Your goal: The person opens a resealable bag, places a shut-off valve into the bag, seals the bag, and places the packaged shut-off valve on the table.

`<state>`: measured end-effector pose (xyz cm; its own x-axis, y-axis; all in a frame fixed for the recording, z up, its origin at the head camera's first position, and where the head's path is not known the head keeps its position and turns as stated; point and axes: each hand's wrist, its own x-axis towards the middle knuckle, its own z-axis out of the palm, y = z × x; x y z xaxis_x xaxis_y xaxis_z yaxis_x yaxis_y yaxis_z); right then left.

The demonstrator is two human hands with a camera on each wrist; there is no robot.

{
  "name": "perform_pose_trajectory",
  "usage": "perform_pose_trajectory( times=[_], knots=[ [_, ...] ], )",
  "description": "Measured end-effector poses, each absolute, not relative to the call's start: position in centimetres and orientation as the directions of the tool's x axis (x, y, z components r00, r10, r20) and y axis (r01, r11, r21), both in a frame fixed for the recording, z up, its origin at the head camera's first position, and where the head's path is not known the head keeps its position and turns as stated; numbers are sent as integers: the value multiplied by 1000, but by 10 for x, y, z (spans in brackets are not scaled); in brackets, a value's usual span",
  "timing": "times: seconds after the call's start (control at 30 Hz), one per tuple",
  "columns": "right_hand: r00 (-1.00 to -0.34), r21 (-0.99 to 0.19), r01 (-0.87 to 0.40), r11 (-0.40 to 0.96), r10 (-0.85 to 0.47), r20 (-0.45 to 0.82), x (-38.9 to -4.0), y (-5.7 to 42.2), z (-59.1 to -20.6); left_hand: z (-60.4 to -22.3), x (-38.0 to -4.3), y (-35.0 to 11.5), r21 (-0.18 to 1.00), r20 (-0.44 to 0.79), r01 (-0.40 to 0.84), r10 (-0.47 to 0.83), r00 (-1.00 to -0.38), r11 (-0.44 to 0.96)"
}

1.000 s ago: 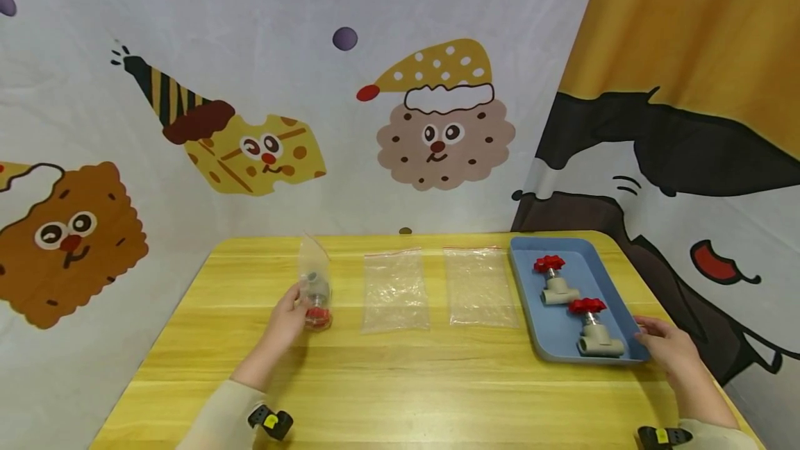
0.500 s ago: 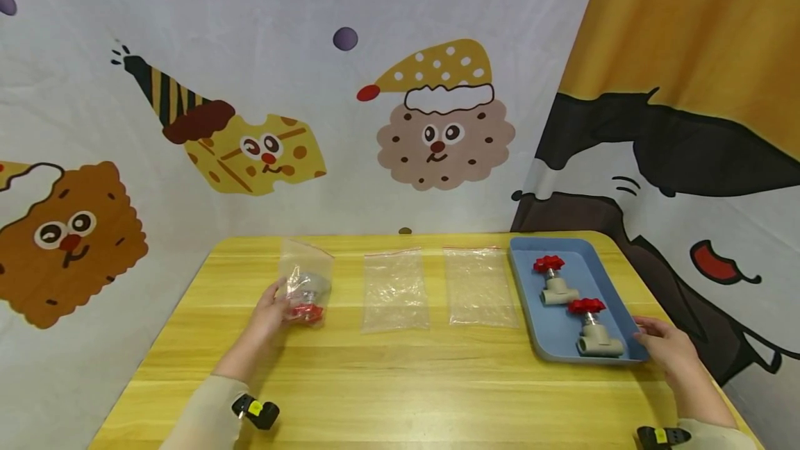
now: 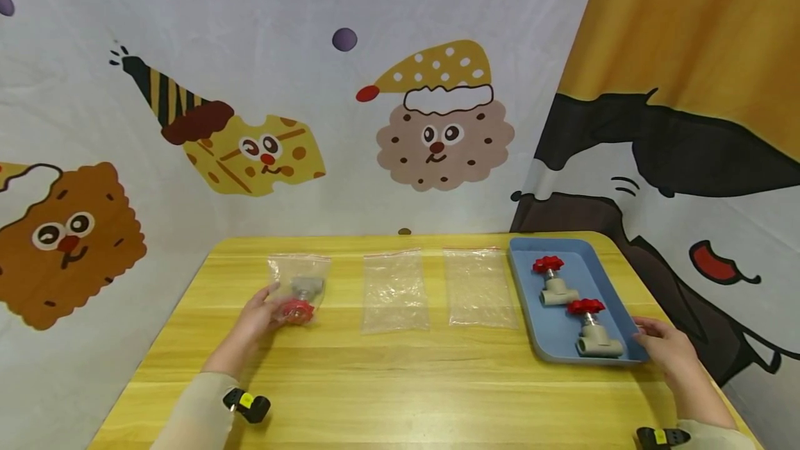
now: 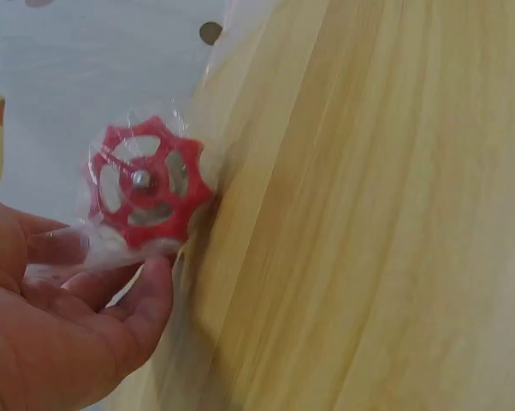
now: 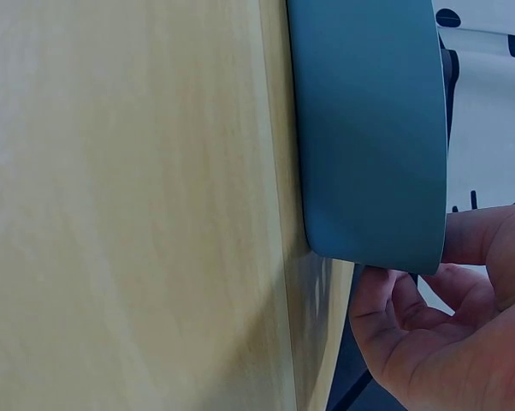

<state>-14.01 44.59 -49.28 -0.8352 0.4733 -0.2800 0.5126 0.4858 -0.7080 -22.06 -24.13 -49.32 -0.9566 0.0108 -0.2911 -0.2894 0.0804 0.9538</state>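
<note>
At the left of the table, my left hand [image 3: 257, 317] pinches the left edge of a clear zip bag [image 3: 284, 268]. Inside the bag lies a grey stop valve [image 3: 306, 288] with a red handwheel [image 4: 150, 184], seen through the plastic in the left wrist view. My right hand [image 3: 671, 349] grips the near right corner of the blue tray [image 3: 542, 339], with fingers curled against its outer side [image 5: 377, 154]. Two more valves stand in the tray, a far one [image 3: 558, 292] and a near one [image 3: 598, 341], both with red handwheels.
Two flat clear zip bags lie mid-table, a left one [image 3: 395, 290] and a right one [image 3: 480, 288], between the held bag and the tray. A printed cloth [image 3: 350, 207] hangs behind the wooden table [image 3: 400, 394].
My left hand has moved left with the bagged valve, and the bag has gone from upright and narrow to spread out and lying lower. The right hand and tray stay put.
</note>
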Motion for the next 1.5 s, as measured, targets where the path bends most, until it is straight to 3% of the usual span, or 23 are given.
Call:
perform_pose_trajectory(
  times=[0.23, 0.47, 0.7, 1.13, 1.5],
  knots=[
    [-853, -687, 489, 538, 461, -245, -146, 469, -520, -491, -217, -247, 938, -275, -290, -102, -956, 188],
    [-846, -686, 502, 527, 463, -263, -142, 454, -502, -495, -214, -256, 919, -221, -285, -242, -945, 274],
    [-836, -684, 515, 517, 479, -267, -142, 454, -503, -496, -214, -258, 863, -194, -290, -260, -946, 413],
    [-842, -695, 496, 520, 484, -238, -139, 446, -495, -495, -212, -263, 860, -222, -361, -371, -902, 360],
    [-839, -707, 505, 496, 473, -267, -140, 447, -489, -482, -211, -252, 825, -64, -294, -436, -898, 483]
  ],
)
